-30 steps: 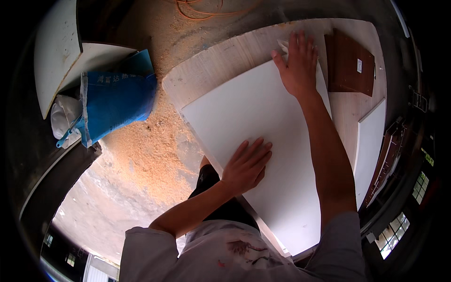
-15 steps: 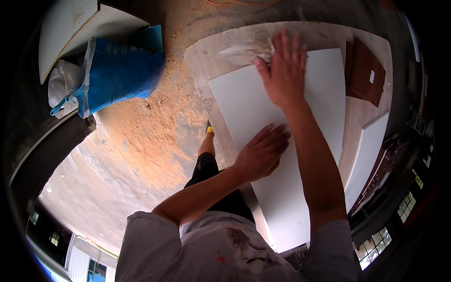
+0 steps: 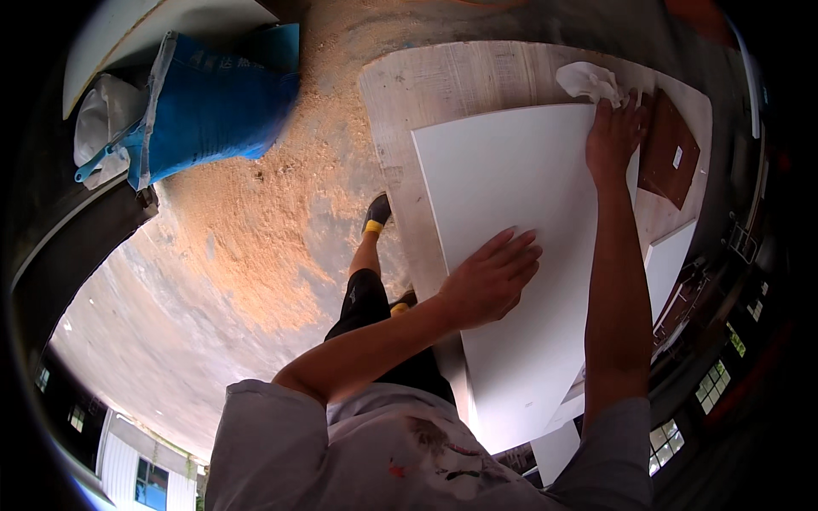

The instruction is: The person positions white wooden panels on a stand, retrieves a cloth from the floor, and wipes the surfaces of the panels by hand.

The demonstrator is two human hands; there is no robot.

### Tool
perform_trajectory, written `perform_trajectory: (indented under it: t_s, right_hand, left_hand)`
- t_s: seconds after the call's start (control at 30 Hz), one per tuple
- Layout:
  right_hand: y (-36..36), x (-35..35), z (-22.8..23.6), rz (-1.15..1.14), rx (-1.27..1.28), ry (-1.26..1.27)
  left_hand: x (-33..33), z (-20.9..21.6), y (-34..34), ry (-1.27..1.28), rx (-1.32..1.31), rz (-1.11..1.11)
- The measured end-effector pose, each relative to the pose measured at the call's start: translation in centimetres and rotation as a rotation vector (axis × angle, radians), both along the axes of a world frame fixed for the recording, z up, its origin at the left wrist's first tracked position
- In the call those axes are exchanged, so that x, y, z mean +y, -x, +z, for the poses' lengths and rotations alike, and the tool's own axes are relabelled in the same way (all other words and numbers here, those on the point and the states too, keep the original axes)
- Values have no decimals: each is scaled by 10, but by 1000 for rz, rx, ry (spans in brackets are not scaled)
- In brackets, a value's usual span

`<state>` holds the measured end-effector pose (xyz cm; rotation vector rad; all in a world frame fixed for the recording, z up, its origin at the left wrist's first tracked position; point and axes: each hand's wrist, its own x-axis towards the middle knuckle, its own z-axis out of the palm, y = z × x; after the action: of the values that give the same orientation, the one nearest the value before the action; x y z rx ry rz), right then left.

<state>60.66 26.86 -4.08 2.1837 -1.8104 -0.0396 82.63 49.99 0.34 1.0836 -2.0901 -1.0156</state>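
Observation:
A large white board (image 3: 511,187) lies on a pale wood-grain tabletop (image 3: 400,94). My left hand (image 3: 494,277) rests flat on the middle of the board, fingers stretched out and nothing in it. Farther off, my right hand (image 3: 615,140) is at the board's far right corner. A crumpled white cloth (image 3: 588,83) pokes out beyond its fingers, past the board's far edge. The part of the cloth under the hand is hidden. Just right of that hand, a dark brown panel (image 3: 673,157) lies on the tabletop.
Another white board (image 3: 669,264) is at the right, beyond my forearm. Sawdust (image 3: 264,255) covers much of the floor at left. A blue sack (image 3: 213,111) stands at the upper left, beside a whitish plastic bag (image 3: 106,128) and a large pale panel (image 3: 128,34).
My right hand has swept right along the far end of the board, and the cloth has gone with it. The left hand stays on the board. The view has shifted slightly.

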Motion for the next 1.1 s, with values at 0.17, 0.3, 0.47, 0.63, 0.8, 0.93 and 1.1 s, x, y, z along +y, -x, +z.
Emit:
perform_trajectory:
  t_s: [0.17,0.3,0.47,0.63,0.8,0.93,1.1]
  right_hand:
    - [-149,54,8,116,-312,-139]
    - [-243,97,36,321,-403,-342]
    - [-212,157,45,214,-365,-445]
    - [-252,102,43,345,-422,-308]
    - [-237,35,62,74,-1408,-514]
    - [-121,52,106,29,-1027,-9]
    - [-103,100,88,85,-655,-380]
  left_hand:
    - [-1,-9,-4,-118,21,18]
    - [21,-30,4,-187,71,-21]
    - [61,-15,-3,-449,223,-9]
    - [60,-6,-6,-224,31,-143]
    - [57,-7,-8,-45,80,-99]
    - [59,-8,-6,-21,-10,-101]
    - [57,-8,-4,-37,-23,-148]
